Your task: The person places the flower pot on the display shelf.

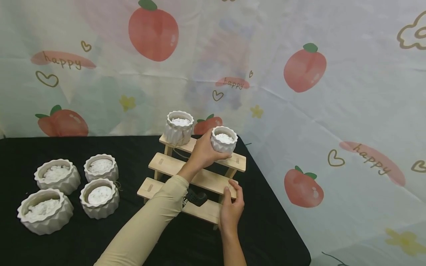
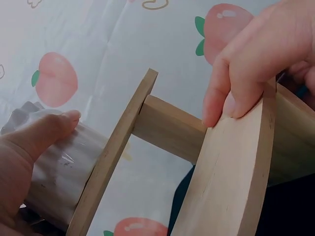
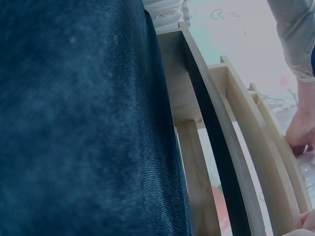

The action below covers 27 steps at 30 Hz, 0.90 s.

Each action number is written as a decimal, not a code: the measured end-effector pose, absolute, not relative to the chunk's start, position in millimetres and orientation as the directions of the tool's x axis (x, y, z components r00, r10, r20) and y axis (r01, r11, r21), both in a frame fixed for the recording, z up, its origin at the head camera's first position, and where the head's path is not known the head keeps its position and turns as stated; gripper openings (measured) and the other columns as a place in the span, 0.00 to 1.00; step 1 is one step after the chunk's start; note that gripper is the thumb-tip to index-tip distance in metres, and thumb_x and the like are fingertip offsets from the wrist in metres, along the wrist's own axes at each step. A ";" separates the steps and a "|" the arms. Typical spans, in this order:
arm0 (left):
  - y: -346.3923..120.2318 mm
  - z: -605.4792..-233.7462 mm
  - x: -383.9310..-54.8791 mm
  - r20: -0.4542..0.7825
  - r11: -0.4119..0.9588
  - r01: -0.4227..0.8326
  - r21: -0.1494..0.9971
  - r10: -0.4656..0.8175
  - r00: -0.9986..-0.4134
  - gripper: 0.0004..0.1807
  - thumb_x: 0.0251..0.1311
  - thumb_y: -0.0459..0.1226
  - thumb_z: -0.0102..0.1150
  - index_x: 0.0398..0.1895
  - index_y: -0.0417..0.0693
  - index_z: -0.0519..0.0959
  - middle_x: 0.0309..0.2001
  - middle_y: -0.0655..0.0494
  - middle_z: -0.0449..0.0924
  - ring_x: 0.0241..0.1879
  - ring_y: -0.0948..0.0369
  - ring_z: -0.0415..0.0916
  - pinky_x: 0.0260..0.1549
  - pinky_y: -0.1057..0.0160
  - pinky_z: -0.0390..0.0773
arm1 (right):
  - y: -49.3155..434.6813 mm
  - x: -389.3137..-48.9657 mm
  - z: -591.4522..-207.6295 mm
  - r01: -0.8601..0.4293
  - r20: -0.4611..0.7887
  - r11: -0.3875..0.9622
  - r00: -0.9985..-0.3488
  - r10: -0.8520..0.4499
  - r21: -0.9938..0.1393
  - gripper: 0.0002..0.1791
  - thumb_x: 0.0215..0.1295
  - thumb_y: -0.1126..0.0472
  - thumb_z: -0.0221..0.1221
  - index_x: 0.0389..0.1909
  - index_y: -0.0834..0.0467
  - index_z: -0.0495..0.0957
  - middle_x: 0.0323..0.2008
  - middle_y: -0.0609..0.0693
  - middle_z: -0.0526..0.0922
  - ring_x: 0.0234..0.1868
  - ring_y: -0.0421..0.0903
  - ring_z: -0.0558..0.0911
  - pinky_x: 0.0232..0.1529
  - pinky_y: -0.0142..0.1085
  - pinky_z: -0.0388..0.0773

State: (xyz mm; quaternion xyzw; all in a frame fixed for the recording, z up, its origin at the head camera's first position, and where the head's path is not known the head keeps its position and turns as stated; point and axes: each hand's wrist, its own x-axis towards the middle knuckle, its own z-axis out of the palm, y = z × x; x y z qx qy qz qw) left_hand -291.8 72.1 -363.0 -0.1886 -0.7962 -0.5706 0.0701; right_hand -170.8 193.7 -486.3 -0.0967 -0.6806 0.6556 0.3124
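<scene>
On the right part of the top step of a wooden three-step stand (image 1: 168, 162) is a white fluted pot (image 1: 224, 140) with white filling inside. My left hand (image 1: 203, 152) holds this pot, the thumb lying along its side in the left wrist view. Down at the right end of the middle step, my right hand (image 1: 232, 207) grips the board with fingers over its top. The left wrist view shows these fingers (image 2: 246, 73) bent over the board edge. Another white fluted pot (image 1: 179, 129), with twine near its base, stands at the left of the top step.
Several white filled pots stand on the black tablecloth (image 1: 133, 147) at the left: two larger ones, including a front pot (image 1: 44, 212), and two smaller ones, including a back pot (image 1: 101, 168). A fruit-printed cloth backdrop (image 1: 206, 44) hangs behind and to the right.
</scene>
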 end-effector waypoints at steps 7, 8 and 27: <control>68.4 -358.9 -292.9 0.332 0.259 0.393 0.883 0.248 -0.910 0.54 0.43 0.40 0.86 0.75 0.45 0.65 0.63 0.48 0.76 0.60 0.53 0.75 0.60 0.52 0.73 | 193.0 -171.5 -483.0 -0.286 0.304 0.119 -0.785 0.540 -0.951 0.15 0.77 0.67 0.55 0.59 0.58 0.80 0.65 0.56 0.73 0.51 0.49 0.75 0.46 0.33 0.74; 67.9 -358.7 -293.0 0.332 0.256 0.393 0.883 0.252 -0.909 0.54 0.43 0.40 0.86 0.75 0.45 0.64 0.63 0.48 0.76 0.60 0.53 0.75 0.60 0.53 0.73 | 192.7 -171.5 -482.8 -0.285 0.304 0.121 -0.785 0.541 -0.951 0.15 0.77 0.67 0.55 0.59 0.58 0.80 0.65 0.56 0.74 0.49 0.49 0.75 0.45 0.33 0.74; 69.9 -361.8 -292.2 0.315 0.250 0.381 0.890 0.267 -0.911 0.53 0.46 0.40 0.84 0.75 0.45 0.63 0.65 0.48 0.74 0.61 0.52 0.74 0.61 0.51 0.72 | 193.6 -167.8 -482.2 -0.280 0.303 0.127 -0.787 0.537 -0.952 0.15 0.77 0.67 0.56 0.60 0.58 0.80 0.63 0.56 0.75 0.38 0.45 0.73 0.36 0.32 0.71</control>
